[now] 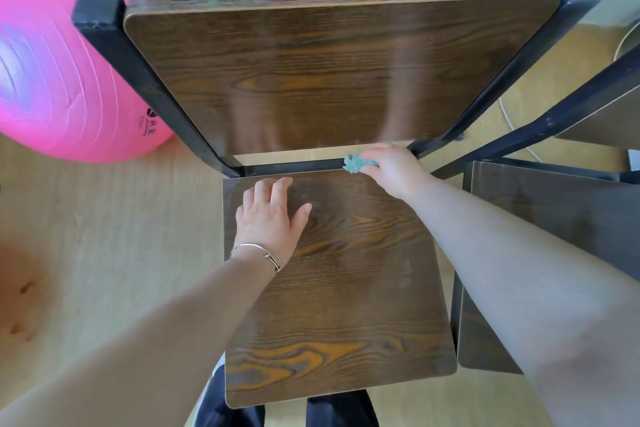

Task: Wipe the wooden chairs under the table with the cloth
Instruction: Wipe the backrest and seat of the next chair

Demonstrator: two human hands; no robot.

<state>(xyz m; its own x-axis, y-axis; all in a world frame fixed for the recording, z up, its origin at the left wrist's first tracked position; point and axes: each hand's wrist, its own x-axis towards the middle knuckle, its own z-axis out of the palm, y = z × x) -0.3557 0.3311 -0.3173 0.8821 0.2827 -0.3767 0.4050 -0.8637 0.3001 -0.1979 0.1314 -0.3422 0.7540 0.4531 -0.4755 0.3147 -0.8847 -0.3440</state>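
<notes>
The right hand (394, 170) pinches the bunched teal cloth (358, 163) at the rear edge of the chair seat (346, 305), toward 1 o'clock. The left hand (270, 215) lies flat, fingers spread, at 11 o'clock; most of the seat lies toward 6 o'clock.

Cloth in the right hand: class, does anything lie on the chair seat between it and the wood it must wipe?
Only the left hand, resting flat on the seat beside the cloth. Nothing else visible does.
</notes>
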